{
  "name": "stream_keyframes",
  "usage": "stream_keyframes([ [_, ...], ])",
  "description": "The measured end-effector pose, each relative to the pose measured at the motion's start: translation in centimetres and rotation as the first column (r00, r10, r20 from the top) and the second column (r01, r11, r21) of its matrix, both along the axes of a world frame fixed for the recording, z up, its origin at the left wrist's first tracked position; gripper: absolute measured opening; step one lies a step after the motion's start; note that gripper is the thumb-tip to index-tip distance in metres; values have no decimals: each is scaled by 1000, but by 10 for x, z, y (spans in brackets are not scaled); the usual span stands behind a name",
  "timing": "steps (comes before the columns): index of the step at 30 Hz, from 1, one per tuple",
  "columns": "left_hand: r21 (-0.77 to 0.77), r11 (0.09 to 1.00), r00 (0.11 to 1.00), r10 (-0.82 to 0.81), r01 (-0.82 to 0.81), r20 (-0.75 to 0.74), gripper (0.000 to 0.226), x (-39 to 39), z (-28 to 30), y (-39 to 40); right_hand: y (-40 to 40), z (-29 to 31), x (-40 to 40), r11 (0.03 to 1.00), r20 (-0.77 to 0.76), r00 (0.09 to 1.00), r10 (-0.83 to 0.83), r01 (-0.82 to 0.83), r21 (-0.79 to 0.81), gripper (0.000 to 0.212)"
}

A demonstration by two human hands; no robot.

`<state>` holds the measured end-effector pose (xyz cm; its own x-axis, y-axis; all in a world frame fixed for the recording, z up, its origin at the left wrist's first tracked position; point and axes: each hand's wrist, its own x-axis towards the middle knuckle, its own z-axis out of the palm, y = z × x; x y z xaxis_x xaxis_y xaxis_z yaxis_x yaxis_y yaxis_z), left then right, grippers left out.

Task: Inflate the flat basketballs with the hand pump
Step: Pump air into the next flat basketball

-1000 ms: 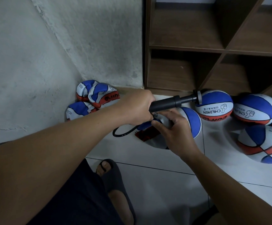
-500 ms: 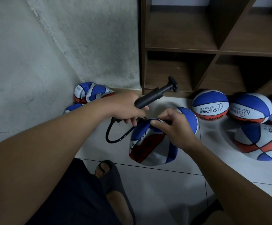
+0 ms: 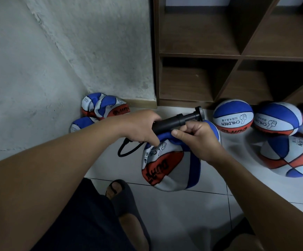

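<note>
While hands pinch it, flat basketball (image 3: pixel 167 169) reads "CHILDREN".

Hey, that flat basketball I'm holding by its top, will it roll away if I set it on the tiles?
Probably not. The flat basketball is folded and sagging from the right hand, so it likely flops and stays put. It probably feels limp. The round balls by the shelf would likely roll.

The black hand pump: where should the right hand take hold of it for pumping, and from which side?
Probably the round disc handle at the far end of the black hand pump, approached from the right. The left hand already grips the barrel's near end, and the pump lies almost level, its handle pointing right and away. The right hand now pinches the limp blue, white and red basketball below.
</note>
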<state>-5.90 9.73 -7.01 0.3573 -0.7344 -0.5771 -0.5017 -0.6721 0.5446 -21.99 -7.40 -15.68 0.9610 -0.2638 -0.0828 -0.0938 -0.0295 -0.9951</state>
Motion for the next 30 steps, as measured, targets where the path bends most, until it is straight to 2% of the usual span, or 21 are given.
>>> stream_keyframes([
  [3, 23, 1000, 999, 20, -19, -47, 32, 0, 0, -1, -4, 1, -1, 999, 8, 999, 44, -44, -8, 25],
  [5, 43, 999, 999, 21, -20, -29, 35, 1, -3, -1, 0, -5, 0, 1000, -7, 1000, -7, 7, -30, 26],
  [7, 64, 998, 999, 26, -28, 34, 35, 3, -7, 0, 6, -14, -1, 969, -52, 994, -92, 77, -233, 30],
  [9, 75, 996, 993, 42, -51, 111, 30, 8, -10, 2, 10, -21, -5, 802, -38, 970, -239, 176, -571, 36],
  [10, 73, 995, 988, 55, -66, 146, 27, 10, -11, 3, 11, -23, -7, 705, 34, 950, -309, 253, -663, 32],
  [11, 65, 994, 982, 72, -85, 172, 25, 12, -12, 5, 14, -23, -8, 650, 110, 932, -347, 323, -688, 25],
  [13, 39, 991, 974, 116, -126, 195, 25, 14, -13, 5, 22, -24, -7, 649, 133, 932, -336, 332, -684, 26],
  [16, 3, 983, 974, 180, -182, 137, 30, 8, -12, 0, 45, -24, -2, 760, -33, 972, -233, 160, -630, 18],
  [19, -15, 974, 973, 226, -226, 35, 32, 1, -11, -4, 60, -27, 5, 789, -112, 962, -249, 135, -599, 31],
  [24, -56, 952, 953, 298, -300, -51, 30, -2, -9, -3, 64, -24, 14, 705, -151, 920, -362, 164, -690, 45],
  [30, -59, 948, 948, 308, -313, -82, 30, 1, -9, 0, 61, -32, 18, 730, -94, 960, -264, 135, -669, 27],
])
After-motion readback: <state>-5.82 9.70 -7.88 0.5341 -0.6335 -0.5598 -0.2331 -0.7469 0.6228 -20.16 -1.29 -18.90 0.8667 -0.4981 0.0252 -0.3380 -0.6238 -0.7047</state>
